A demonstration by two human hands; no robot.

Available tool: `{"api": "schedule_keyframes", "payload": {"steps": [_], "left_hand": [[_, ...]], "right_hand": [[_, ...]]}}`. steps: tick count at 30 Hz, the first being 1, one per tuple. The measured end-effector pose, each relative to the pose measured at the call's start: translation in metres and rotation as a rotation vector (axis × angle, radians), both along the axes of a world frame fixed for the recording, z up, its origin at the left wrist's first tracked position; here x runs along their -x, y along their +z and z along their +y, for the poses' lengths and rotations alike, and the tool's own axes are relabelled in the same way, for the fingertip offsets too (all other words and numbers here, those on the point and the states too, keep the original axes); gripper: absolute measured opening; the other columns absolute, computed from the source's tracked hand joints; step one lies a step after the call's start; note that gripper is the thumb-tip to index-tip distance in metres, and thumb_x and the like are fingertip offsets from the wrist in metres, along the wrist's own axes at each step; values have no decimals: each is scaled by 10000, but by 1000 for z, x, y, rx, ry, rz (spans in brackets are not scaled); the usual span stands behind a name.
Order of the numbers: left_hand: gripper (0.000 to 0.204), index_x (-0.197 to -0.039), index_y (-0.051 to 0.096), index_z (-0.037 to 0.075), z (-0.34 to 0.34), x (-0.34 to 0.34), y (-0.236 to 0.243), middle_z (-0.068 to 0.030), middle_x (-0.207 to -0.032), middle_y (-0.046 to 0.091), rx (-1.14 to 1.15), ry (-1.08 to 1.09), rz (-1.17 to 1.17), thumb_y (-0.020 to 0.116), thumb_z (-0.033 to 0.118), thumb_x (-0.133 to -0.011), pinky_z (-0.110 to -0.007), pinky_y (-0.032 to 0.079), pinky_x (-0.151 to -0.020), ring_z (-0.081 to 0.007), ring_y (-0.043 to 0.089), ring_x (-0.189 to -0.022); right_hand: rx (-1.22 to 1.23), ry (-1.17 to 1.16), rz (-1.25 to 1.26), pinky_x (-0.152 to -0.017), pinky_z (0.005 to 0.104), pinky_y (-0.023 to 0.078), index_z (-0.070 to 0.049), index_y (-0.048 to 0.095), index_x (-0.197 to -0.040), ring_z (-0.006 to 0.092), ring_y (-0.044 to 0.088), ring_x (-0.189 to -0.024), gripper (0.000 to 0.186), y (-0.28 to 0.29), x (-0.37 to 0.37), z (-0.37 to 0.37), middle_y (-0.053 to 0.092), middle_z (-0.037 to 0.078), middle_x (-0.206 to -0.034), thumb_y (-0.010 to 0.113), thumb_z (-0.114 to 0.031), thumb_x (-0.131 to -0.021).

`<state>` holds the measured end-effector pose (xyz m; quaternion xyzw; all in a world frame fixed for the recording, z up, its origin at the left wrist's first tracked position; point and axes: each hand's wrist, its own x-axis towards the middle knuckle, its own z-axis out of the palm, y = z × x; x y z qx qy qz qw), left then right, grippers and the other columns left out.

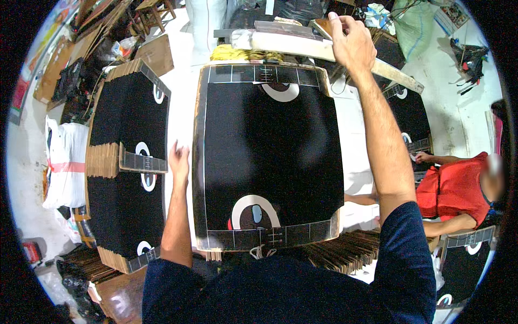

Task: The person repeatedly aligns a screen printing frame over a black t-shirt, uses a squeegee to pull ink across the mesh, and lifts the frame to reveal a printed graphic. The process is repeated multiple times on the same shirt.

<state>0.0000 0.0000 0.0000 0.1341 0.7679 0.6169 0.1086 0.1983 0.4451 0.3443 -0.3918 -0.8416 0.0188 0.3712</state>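
Observation:
A large black panel lies in front of me, printed with part of a white-rimmed cartoon eye at the top and another at the bottom. Dark ruled strips run along its far and near edges. My right hand reaches past the far right corner, fingers closed round a small brown flat-sided block whose exact kind I cannot make out. It is above a long pale bar. My left hand hangs beside the panel's left edge, fingers loosely apart and holding nothing.
Stacks of black printed sheets on cardboard stand at left. More printed panels lie at right, where a person in red works. Yellow folded material sits behind the panel. A white wrapped bundle is far left.

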Motion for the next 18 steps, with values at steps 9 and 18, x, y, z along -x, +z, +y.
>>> {"api": "schedule_keyframes", "payload": {"steps": [9,18], "left_hand": [[267,-1042,769,28,-312,-231,-259,-206,-817,745,190,67,-913,644,228,-915,-446,541,-724,-293,703,-736],[285,-1153,732,29,-307,-284,-190,-186,-974,764,526,19,-432,669,173,-916,-441,542,-774,-318,719,-829]], "right_hand": [[149,-152,-153,-1067,497,459,-243,736,-1272,356,643,-1239,657,42,27,19,710,147,-1297,446,-729,-938],[119,24,-60,-849,438,528,-34,764,-1000,350,725,-927,534,51,33,47,757,201,-946,560,-528,-985]]}}
